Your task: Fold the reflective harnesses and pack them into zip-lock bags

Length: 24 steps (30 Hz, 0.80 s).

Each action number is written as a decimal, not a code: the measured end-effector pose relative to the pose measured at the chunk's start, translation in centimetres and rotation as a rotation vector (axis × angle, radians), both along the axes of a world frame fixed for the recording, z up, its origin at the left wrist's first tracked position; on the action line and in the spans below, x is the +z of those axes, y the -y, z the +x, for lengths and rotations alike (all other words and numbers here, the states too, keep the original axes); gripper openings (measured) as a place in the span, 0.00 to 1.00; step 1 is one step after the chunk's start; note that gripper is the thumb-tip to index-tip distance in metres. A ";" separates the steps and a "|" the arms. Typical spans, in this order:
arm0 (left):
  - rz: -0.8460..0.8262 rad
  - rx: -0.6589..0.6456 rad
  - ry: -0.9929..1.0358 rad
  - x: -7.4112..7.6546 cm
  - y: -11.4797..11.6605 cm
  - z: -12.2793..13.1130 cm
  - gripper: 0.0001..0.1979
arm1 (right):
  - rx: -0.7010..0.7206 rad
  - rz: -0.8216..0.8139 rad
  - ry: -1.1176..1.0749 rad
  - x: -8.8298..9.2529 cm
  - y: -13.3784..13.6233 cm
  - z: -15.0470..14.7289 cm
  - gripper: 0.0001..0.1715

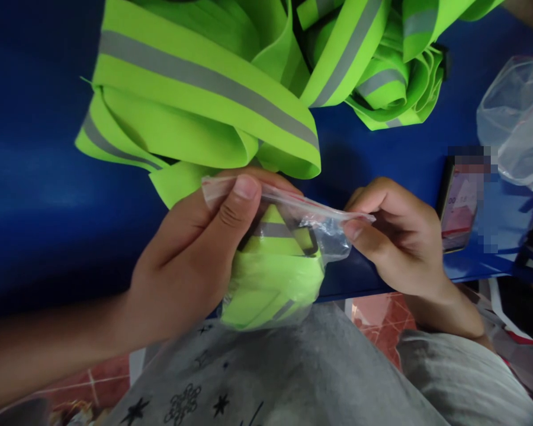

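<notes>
A clear zip-lock bag (333,239) hangs between my two hands at the table's near edge. Inside it lies a folded neon-green reflective strap (275,275) with a grey stripe and a dark buckle-like piece. My left hand (204,231) grips the bag's upper left side, thumb on the seal strip and fingers behind it. At the right end of the seal, my right hand (395,236) pinches the strip between thumb and finger. The seal looks pressed flat near the right hand; I cannot tell whether it is fastened all along.
Loose neon-green reflective straps (195,89) heap up on the blue table (35,195) beyond my hands, with a rolled strap (395,89) beside them. Clear plastic bags (515,118) lie at the right, near a phone (459,204) with a lit screen.
</notes>
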<state>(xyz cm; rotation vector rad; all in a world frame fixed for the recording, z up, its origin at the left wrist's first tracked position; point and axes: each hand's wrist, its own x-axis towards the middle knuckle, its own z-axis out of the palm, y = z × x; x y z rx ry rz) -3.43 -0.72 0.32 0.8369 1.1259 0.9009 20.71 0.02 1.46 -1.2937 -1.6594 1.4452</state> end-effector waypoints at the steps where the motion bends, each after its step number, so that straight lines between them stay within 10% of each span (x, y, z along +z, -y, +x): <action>1: 0.004 -0.001 -0.003 0.0 0.0 0.0 0.17 | -0.002 0.003 -0.003 0.0 0.0 0.0 0.09; 24: 0.201 -0.155 -0.115 0.0 -0.7 0.0 0.16 | 0.058 0.036 0.083 0.5 0.2 -0.5 0.08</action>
